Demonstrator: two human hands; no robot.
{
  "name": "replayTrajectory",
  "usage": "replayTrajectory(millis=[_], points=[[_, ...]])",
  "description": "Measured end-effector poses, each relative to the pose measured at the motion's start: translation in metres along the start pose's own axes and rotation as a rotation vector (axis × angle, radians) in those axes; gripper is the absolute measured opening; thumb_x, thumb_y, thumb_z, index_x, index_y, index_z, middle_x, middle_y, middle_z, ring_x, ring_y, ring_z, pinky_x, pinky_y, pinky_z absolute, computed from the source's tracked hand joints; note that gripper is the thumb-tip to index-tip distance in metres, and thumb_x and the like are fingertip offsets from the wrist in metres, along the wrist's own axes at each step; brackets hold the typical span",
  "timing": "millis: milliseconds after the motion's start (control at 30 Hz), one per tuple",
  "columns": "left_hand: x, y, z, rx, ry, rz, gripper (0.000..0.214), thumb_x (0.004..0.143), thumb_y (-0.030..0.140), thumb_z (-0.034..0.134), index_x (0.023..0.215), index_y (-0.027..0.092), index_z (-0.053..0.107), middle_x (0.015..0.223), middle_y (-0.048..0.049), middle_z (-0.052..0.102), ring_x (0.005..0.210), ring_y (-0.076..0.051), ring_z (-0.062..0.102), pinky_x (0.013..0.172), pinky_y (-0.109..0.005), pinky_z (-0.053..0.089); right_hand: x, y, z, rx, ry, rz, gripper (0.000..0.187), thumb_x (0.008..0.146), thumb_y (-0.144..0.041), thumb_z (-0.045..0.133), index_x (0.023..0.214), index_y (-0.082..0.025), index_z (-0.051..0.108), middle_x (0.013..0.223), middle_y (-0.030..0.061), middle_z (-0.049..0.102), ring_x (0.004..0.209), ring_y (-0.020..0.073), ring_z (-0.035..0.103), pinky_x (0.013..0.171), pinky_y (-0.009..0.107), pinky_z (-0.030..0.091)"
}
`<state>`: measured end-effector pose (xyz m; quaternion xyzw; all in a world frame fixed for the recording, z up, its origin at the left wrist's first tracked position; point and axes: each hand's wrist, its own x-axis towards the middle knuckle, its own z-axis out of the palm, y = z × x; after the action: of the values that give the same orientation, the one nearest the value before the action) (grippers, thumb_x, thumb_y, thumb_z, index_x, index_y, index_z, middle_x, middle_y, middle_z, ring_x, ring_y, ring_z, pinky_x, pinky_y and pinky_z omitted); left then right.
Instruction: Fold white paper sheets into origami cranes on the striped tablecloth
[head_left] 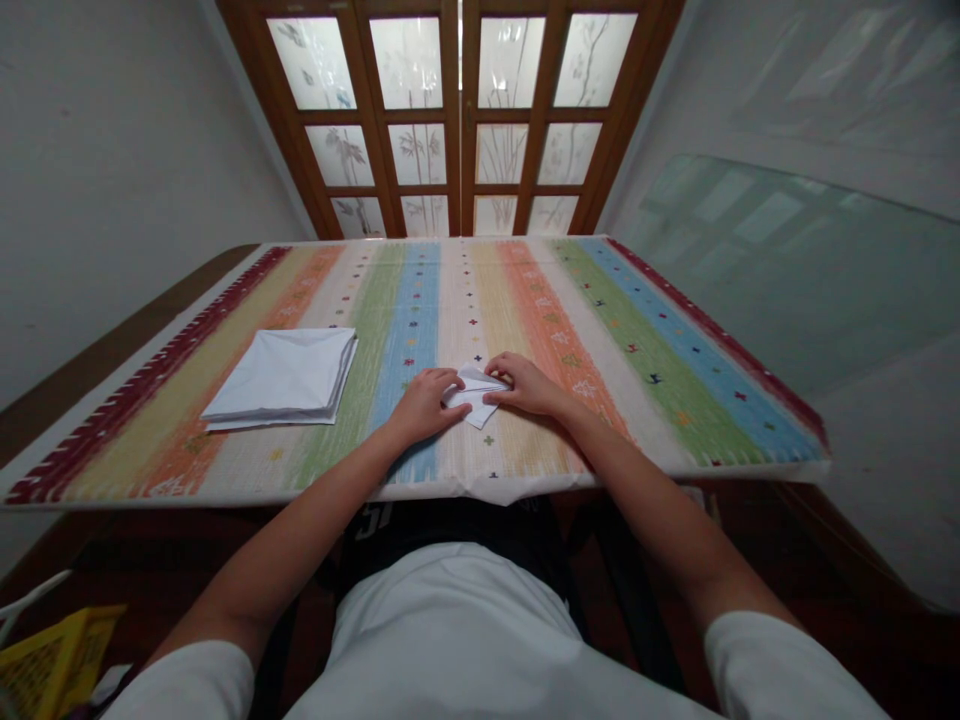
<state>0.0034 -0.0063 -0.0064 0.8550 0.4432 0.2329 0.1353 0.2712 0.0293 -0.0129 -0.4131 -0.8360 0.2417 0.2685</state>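
A small piece of white paper, folded into a pointed shape point(472, 396), lies on the striped woven table cover point(420, 300), just beyond the cover's near edge. My left hand point(424, 405) presses on its left side. My right hand point(527, 386) holds its right end, with the fingertips on the top fold. Part of the paper is hidden under my fingers. Left of my hands lies a squarish stack of folded white paper or napkins point(281, 375), not touching either hand.
The table's near edge runs just below my forearms. A yellow basket point(56, 660) sits on the floor at the lower left. A large glass pane point(787, 270) leans against the right wall, and a wooden door with frosted panels point(457, 120) stands beyond the table.
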Motion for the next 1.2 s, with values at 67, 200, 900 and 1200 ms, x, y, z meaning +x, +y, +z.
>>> replayTrajectory(millis=[67,200,900,1200], points=[[0.000,-0.001,-0.001,-0.054,0.013,0.007,0.023,0.092,0.031,0.082,0.111,0.022,0.075,0.137,-0.0127,0.074,0.130,-0.032,0.068,0.117,-0.055,0.053,-0.002,-0.004,-0.001,0.071,-0.016,0.029,0.033,0.084,-0.034,0.089,0.110,-0.021,0.073,0.111,0.0091,0.076,0.097,0.0249,0.069,0.088,0.038,0.055],[-0.001,0.002,-0.004,-0.117,0.029,0.030,0.024,0.089,0.027,0.084,0.110,0.022,0.074,0.139,-0.0116,0.066,0.126,-0.029,0.069,0.112,-0.050,0.057,-0.005,-0.011,-0.003,0.213,-0.047,0.041,0.058,0.080,-0.032,0.091,0.132,-0.023,0.067,0.113,0.0075,0.078,0.095,0.0237,0.071,0.085,0.035,0.056],[-0.003,0.011,-0.010,-0.049,0.303,0.154,0.043,0.097,0.022,0.073,0.135,0.024,0.053,0.148,-0.0161,0.058,0.142,-0.033,0.057,0.124,-0.056,0.046,-0.006,-0.017,-0.010,-0.142,0.263,-0.117,0.016,0.085,-0.008,0.064,0.081,-0.023,0.059,0.092,0.0062,0.066,0.081,0.0207,0.056,0.074,0.031,0.040],[-0.001,0.012,-0.003,-0.056,-0.039,0.172,0.016,0.095,0.021,0.067,0.111,0.023,0.066,0.121,-0.0121,0.072,0.115,-0.029,0.070,0.104,-0.047,0.058,-0.007,-0.018,-0.011,-0.144,-0.003,-0.149,0.019,0.083,-0.004,0.061,0.087,-0.023,0.064,0.098,0.0063,0.067,0.085,0.0217,0.060,0.078,0.030,0.044]])
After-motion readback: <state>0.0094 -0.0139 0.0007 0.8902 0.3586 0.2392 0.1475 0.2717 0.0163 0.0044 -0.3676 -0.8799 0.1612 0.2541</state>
